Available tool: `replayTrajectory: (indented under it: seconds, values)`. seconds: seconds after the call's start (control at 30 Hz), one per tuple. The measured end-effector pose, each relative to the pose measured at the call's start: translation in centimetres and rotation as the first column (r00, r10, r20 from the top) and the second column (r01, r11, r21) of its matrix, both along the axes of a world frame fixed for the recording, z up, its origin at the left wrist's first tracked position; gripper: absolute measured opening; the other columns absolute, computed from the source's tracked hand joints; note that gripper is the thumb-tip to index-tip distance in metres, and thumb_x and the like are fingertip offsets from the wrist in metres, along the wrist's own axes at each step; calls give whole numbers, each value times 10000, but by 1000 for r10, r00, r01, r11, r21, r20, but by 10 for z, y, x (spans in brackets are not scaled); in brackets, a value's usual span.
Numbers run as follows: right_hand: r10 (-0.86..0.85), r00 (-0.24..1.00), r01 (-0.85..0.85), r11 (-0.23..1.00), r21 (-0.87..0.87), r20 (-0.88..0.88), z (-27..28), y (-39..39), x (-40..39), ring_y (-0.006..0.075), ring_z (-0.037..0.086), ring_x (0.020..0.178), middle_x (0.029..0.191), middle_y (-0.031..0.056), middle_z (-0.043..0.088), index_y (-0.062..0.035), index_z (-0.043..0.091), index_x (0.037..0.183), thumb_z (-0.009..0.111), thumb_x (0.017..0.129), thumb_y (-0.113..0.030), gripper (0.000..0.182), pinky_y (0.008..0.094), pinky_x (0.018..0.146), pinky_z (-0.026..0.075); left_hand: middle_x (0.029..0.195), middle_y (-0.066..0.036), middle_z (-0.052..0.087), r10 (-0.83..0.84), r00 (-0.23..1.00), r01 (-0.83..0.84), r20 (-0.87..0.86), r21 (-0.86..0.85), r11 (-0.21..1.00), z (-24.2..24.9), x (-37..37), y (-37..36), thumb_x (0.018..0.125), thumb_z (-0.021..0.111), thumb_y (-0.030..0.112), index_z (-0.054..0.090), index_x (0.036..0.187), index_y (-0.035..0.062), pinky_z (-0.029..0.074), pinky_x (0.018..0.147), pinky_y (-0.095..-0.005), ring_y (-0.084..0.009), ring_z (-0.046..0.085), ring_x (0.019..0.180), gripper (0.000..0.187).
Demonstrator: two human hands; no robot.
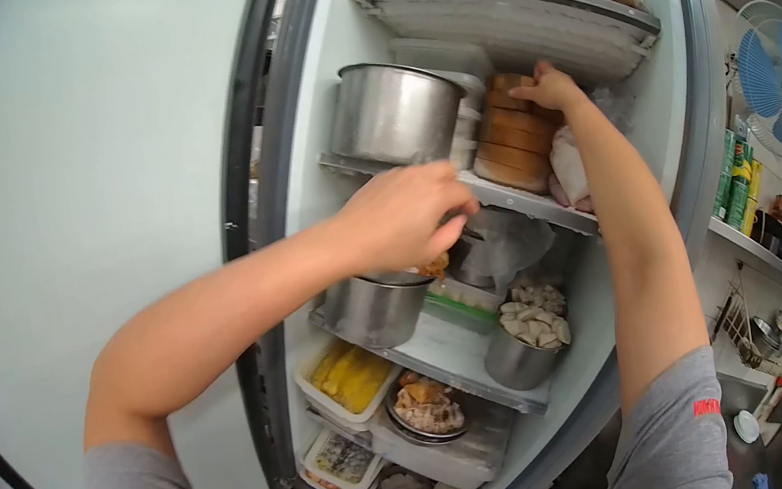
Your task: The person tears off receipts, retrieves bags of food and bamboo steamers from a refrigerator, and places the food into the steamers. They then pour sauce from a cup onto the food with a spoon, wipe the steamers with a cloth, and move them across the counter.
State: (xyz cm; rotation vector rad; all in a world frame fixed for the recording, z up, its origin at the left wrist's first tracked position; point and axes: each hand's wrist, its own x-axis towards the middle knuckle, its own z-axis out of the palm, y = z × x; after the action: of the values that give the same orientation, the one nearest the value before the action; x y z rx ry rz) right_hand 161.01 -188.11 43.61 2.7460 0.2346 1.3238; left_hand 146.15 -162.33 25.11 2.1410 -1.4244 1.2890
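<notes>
Right hand (550,87): fingers are grasping the sliced bread (516,135); lifting it level avoids snagging the shelf (520,23) above.
Left hand (402,217): fingers are pinched near the pot (376,310), contents unclear.

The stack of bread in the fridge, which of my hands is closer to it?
Right. Your right hand rests on top of the bread stack. Your left hand is lower and off to the side, by the steel pot.

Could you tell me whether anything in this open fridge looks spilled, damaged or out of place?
Nothing looks spilled or broken. The fridge is crowded: the right hand touches a stack of sliced bread wedged under a shelf, and the left hand reaches over a steel pot. Several bowls of food sit uncovered.
</notes>
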Motion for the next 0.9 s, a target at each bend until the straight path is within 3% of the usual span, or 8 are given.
replayTrajectory:
  seconds: [0.23, 0.37, 0.43, 0.57, 0.7, 0.77, 0.83, 0.9]
  values:
    - [-24, 1000, 24, 1000, 11, 5, 7, -7, 13, 331, 510, 1003, 1076, 223, 523, 51, 450, 1105, 656, 619, -516, 774, 360, 868, 394, 828, -174, 555, 252, 963, -249, 90, -45, 967, 64, 95, -107, 692, 489, 109, 593, 765, -7, 463, 689, -396, -317, 564, 786, 172]
    - [46, 968, 28, 957, 289, -245, 21, 3, -1, 405, 538, 902, 1103, 232, 495, 81, 410, 1150, 649, 669, -455, 758, 439, 611, 520, 902, -209, 547, 346, 938, -345, -16, -122, 931, 84, 131, -131, 698, 479, 79, 576, 826, -42, 462, 728, -383, -333, 564, 822, 201]
    - [192, 928, 10, 843, 537, -320, 31, 3, -8, 364, 354, 1137, 1295, 188, 285, -1, 386, 1196, 700, 638, -420, 765, 504, 663, 510, 923, -211, 542, 340, 938, -324, 62, -186, 927, 89, 151, -144, 705, 480, 83, 560, 868, -45, 460, 736, -381, -332, 562, 835, 222]
    - [84, 914, 132, 862, 489, -396, 49, 6, -25, 404, 369, 1111, 1311, 194, 268, 12, 370, 1208, 684, 659, -408, 759, 467, 658, 528, 976, -217, 528, 303, 940, -262, 157, -240, 935, 118, 168, -151, 751, 494, 151, 522, 954, -42, 448, 766, -383, -325, 549, 872, 281]
    - [75, 952, 101, 837, 538, -296, 45, 14, -46, 415, 379, 1097, 1280, 197, 306, 9, 371, 1205, 676, 691, -323, 684, 470, 638, 536, 976, -208, 537, 366, 930, -365, -37, -219, 905, 112, 186, -148, 804, 471, 268, 544, 926, -37, 437, 767, -412, -342, 535, 887, 337]
    - [80, 952, 91, 849, 521, -297, 47, 21, -68, 415, 364, 1110, 1277, 191, 306, 5, 381, 1199, 661, 714, -270, 623, 485, 643, 532, 1005, -197, 537, 356, 929, -351, 100, -70, 934, 108, 194, -151, 812, 444, 283, 555, 916, -32, 419, 794, -420, -342, 533, 904, 349]
    - [47, 893, 168, 887, 430, -447, 48, 30, -90, 412, 339, 1130, 1288, 184, 289, 4, 394, 1190, 640, 736, -246, 573, 494, 657, 528, 1036, -192, 531, 376, 926, -375, -32, 31, 926, 114, 186, -154, 838, 391, 281, 565, 927, -5, 380, 850, -417, -324, 510, 959, 346]
    - [57, 870, 169, 899, 405, -490, 48, 35, -107, 413, 330, 1137, 1296, 183, 275, 5, 403, 1184, 630, 745, -238, 551, 499, 663, 526, 1058, -181, 528, 369, 919, -384, 139, 96, 918, 115, 195, -160, 849, 359, 248, 566, 971, 36, 340, 895, -405, -308, 495, 991, 321]
